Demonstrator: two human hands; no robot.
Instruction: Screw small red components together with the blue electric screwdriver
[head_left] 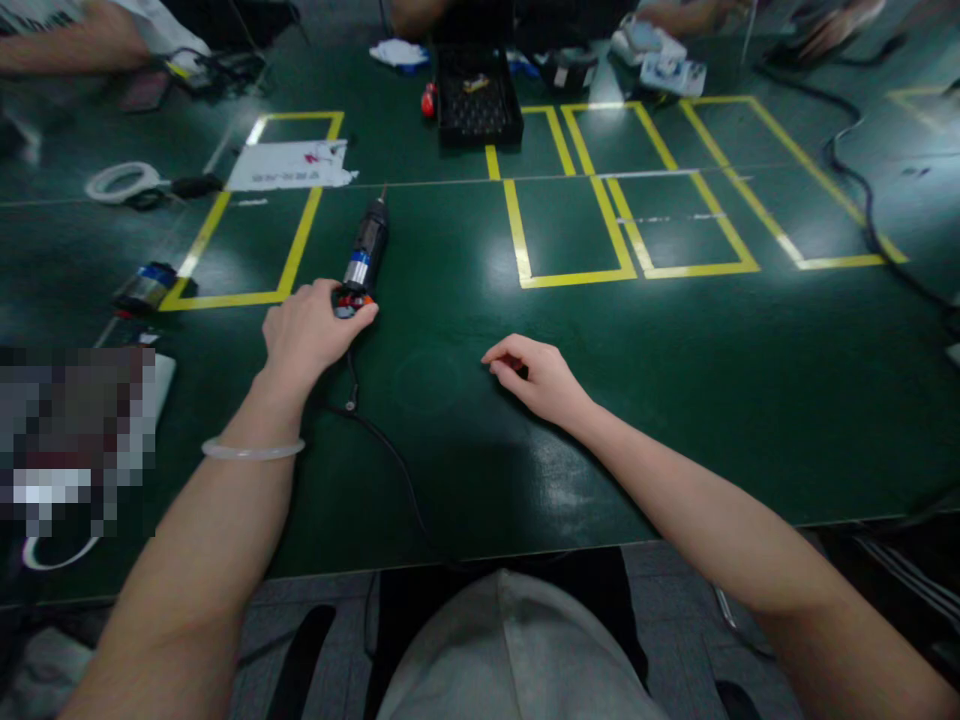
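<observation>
An electric screwdriver, black with a blue and silver band, lies on the green table with its bit pointing away from me. My left hand grips its rear end, thumb on one side and fingers on the other; red and orange parts show there. From that end a black cord runs over the table's near edge. My right hand rests on the tabletop to the right, fingers curled and thumb close to the index finger, with nothing visible in it.
Yellow tape rectangles mark the green table. A black tray with small parts stands at the back. At left are another cylindrical tool, a white ring and a white sheet. A black cable runs along the right. Other people's arms show behind.
</observation>
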